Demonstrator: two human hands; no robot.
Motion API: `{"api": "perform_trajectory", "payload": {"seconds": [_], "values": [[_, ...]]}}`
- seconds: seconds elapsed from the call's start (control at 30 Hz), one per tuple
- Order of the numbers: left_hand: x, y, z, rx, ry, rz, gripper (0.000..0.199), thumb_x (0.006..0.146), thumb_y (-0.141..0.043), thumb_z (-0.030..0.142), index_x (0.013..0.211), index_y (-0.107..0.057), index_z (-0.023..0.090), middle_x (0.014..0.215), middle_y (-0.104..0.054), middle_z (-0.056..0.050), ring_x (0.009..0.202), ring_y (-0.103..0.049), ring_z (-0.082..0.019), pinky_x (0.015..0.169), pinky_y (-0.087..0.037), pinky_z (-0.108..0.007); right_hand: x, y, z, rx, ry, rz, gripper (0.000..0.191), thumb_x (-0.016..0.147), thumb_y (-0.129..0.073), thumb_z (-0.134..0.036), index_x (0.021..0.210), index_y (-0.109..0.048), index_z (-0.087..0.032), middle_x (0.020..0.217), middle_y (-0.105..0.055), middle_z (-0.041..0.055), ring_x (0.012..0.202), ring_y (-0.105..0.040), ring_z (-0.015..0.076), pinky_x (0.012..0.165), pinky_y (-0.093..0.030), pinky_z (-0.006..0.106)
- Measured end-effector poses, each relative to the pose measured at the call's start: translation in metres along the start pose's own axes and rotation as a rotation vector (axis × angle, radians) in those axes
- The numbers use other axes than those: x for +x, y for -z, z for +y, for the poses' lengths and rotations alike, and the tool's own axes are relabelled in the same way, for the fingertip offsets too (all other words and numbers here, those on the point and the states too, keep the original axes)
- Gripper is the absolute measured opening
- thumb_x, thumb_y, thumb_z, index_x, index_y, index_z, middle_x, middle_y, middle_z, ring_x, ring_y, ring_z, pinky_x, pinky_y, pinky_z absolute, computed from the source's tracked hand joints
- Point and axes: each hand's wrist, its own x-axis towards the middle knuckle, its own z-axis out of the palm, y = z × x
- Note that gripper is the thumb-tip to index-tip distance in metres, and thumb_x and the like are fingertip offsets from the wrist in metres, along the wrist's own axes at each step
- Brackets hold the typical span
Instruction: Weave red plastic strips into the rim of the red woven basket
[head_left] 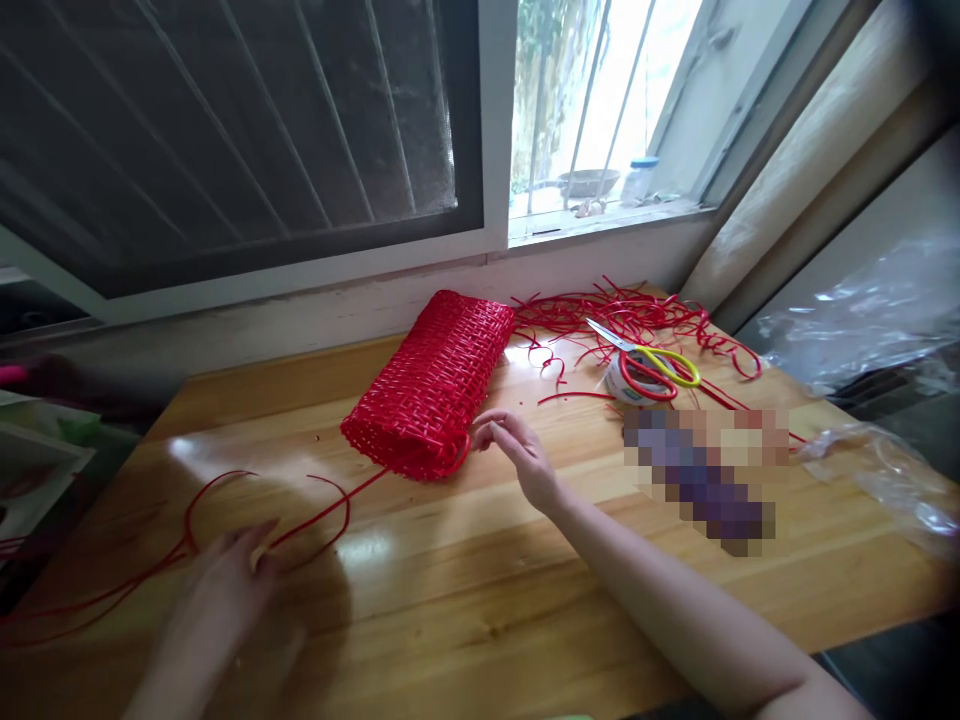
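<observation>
A red woven basket (435, 385) lies on its side on the wooden table, its open end towards me. Red strands (319, 515) run from that end down to the left. My left hand (229, 580), slightly blurred, is closed on these strands, and their loose ends trail off to the table's left edge. At the near right corner of the basket's rim is my right hand (514, 450), its thumb and fingertips pressed together at a red strand along the rim.
Scissors (649, 362) with red and yellow handles rest on a roll of tape (628, 385). Behind them spreads a tangled heap of red strands (607, 312). A blurred-out object (697, 475) lies at the right, with clear plastic (877, 470) beyond. A window and wall border the table's back.
</observation>
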Motion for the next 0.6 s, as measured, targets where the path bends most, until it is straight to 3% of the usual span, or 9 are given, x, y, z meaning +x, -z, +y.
{"api": "perform_trajectory", "payload": {"seconds": [0.07,0.1,0.13,0.2,0.23,0.3,0.43,0.6], "values": [[0.002,0.004,0.033,0.051,-0.113,0.281,0.037,0.071,-0.047,0.024,0.103,-0.061,0.014,0.112,-0.058,-0.016,0.108,-0.05,-0.037,0.091,-0.036,-0.058,-0.003,-0.007,-0.006,-0.072,0.007,-0.025,0.029,0.08,-0.056,-0.038,0.102,-0.049,-0.02,0.077,-0.056,0.0009,0.074,-0.053,0.0131,0.074,-0.042,0.029],[0.003,0.004,0.053,-0.025,-0.179,0.347,0.036,0.073,-0.044,0.023,0.103,-0.061,0.013,0.116,-0.055,-0.017,0.111,-0.048,-0.035,0.094,-0.036,-0.055,-0.003,-0.01,-0.007,-0.115,0.0,-0.021,0.032,0.077,-0.06,-0.037,0.103,-0.048,-0.021,0.077,-0.055,0.0002,0.075,-0.052,0.0129,0.074,-0.042,0.029],[0.004,0.002,0.074,-0.16,-0.229,0.34,0.033,0.076,-0.043,0.023,0.102,-0.06,0.014,0.112,-0.057,-0.014,0.106,-0.052,-0.03,0.092,-0.041,-0.048,-0.004,-0.013,-0.007,-0.15,-0.01,-0.009,0.033,0.075,-0.062,-0.035,0.102,-0.048,-0.021,0.077,-0.055,-0.0002,0.074,-0.052,0.0125,0.074,-0.042,0.028],[0.009,-0.004,0.114,-0.444,-0.281,0.164,0.032,0.08,-0.042,0.027,0.105,-0.059,0.017,0.109,-0.058,-0.01,0.094,-0.058,-0.022,0.077,-0.05,-0.034,-0.004,-0.017,-0.004,-0.18,-0.023,0.006,0.028,0.076,-0.062,-0.032,0.098,-0.05,-0.021,0.077,-0.053,0.0,0.073,-0.051,0.0119,0.073,-0.042,0.027],[0.011,-0.009,0.131,-0.527,-0.293,0.09,0.032,0.081,-0.043,0.029,0.107,-0.058,0.018,0.108,-0.059,-0.01,0.091,-0.059,-0.02,0.07,-0.051,-0.031,-0.004,-0.017,-0.001,-0.177,-0.029,0.001,0.024,0.077,-0.06,-0.031,0.096,-0.052,-0.02,0.077,-0.053,0.0004,0.073,-0.051,0.0119,0.072,-0.042,0.027],[0.018,-0.019,0.155,-0.584,-0.344,-0.003,0.032,0.083,-0.043,0.03,0.109,-0.056,0.018,0.106,-0.06,-0.009,0.092,-0.058,-0.02,0.072,-0.05,-0.031,-0.003,-0.016,0.006,-0.144,-0.05,-0.02,0.02,0.078,-0.059,-0.03,0.094,-0.053,-0.019,0.076,-0.053,0.0008,0.072,-0.051,0.0117,0.071,-0.042,0.027],[0.026,-0.033,0.164,-0.669,-0.362,-0.048,0.029,0.083,-0.045,0.034,0.099,-0.063,0.018,0.096,-0.065,-0.008,0.089,-0.06,-0.02,0.079,-0.046,-0.031,0.0,-0.011,0.015,-0.021,-0.119,-0.016,0.024,0.076,-0.06,-0.033,0.092,-0.052,-0.018,0.072,-0.053,-0.0002,0.068,-0.05,0.0109,0.066,-0.042,0.026],[0.02,-0.044,0.134,-0.743,-0.169,-0.251,0.04,0.08,-0.046,0.048,0.09,-0.065,0.014,0.065,-0.063,-0.002,0.058,-0.057,-0.015,0.055,-0.044,-0.025,0.005,-0.013,0.017,0.072,-0.138,0.011,0.025,0.074,-0.062,-0.034,0.09,-0.051,-0.019,0.071,-0.053,-0.0011,0.065,-0.05,0.0097,0.062,-0.042,0.024]]}}
